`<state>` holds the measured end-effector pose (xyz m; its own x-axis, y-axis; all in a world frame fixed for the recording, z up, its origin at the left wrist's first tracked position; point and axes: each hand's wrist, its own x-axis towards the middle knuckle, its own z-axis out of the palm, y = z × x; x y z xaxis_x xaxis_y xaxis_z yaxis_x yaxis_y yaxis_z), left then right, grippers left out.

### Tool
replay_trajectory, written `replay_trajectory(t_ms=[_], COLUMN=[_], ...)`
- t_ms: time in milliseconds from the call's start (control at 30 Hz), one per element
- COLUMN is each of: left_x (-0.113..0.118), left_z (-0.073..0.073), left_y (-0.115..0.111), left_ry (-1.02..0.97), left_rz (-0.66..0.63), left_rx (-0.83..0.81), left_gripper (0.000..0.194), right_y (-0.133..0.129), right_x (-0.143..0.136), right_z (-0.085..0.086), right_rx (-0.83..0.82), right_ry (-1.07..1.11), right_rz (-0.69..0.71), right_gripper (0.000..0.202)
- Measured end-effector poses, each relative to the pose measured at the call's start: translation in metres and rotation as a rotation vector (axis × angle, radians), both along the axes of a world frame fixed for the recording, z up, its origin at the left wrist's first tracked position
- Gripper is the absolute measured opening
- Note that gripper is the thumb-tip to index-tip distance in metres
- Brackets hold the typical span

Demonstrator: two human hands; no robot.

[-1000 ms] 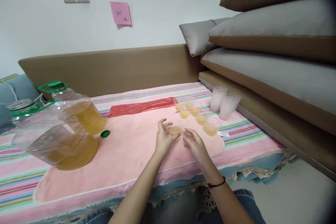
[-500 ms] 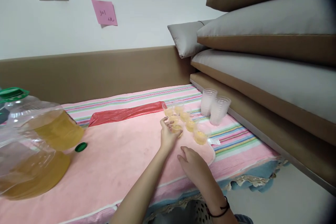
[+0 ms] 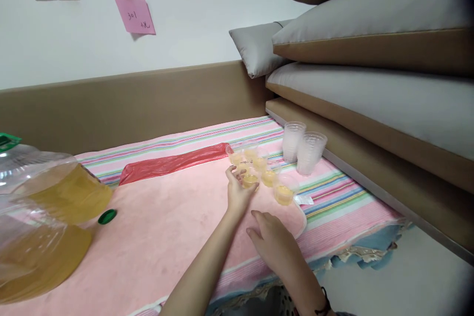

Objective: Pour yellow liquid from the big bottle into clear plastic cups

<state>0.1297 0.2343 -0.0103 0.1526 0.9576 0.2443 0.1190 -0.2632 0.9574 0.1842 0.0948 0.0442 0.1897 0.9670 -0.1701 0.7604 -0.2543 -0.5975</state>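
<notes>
My left hand is wrapped round a clear plastic cup with yellow liquid in it, thumb on the near right side and fingers on the far left. Several more cups of the same liquid stand close behind and to the right; the nearest of these cups is at the right end of the group. My right hand hovers in front of them over the pink mat. Its thumb and index finger are apart, and it holds nothing that I can see.
Two stacks of clear cups stand at the back right, by piled grey and brown cushions. Large jugs of yellow liquid are at the left, near a green cap. A red plastic bag lies along the back.
The view has shifted slightly, so the jugs and cap sit further left. My right hand has drawn back a little from the cups. My left hand stays on its cup.
</notes>
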Motion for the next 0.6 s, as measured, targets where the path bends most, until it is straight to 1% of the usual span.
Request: replay_trajectory(t_ms=[133, 267, 400, 467, 500, 567, 600], left_x=[0.001, 0.000, -0.007, -0.013, -0.016, -0.020, -0.019], left_z=[-0.001, -0.002, -0.002, 0.004, 0.009, 0.024, 0.034], left_y=[0.000, 0.001, 0.000, -0.004, -0.007, -0.013, -0.015], left_ry=[0.027, 0.049, 0.080, 0.099, 0.105, 0.129, 0.143], left_rz=[0.015, 0.002, 0.005, 0.037, 0.058, 0.110, 0.133], left_rx=[0.004, 0.006, 0.007, 0.023, 0.035, 0.092, 0.132], left_gripper=[0.073, 0.077, 0.081, 0.082, 0.081, 0.073, 0.065], right_y=[0.001, 0.002, 0.001, 0.002, 0.002, 0.002, 0.003], right_x=[0.000, 0.001, 0.002, 0.002, 0.003, 0.003, 0.003], right_z=[-0.002, -0.002, -0.001, 0.000, 0.000, 0.000, 0.000], right_rx=[0.006, -0.002, -0.010, -0.005, -0.003, 0.003, 0.005], right_ry=[-0.002, 0.002, 0.011, 0.017, 0.020, 0.026, 0.026], right_rz=[0.012, 0.019, 0.020, 0.012, 0.007, 0.000, 0.000], right_gripper=[0.044, 0.044, 0.046, 0.046, 0.046, 0.044, 0.042])
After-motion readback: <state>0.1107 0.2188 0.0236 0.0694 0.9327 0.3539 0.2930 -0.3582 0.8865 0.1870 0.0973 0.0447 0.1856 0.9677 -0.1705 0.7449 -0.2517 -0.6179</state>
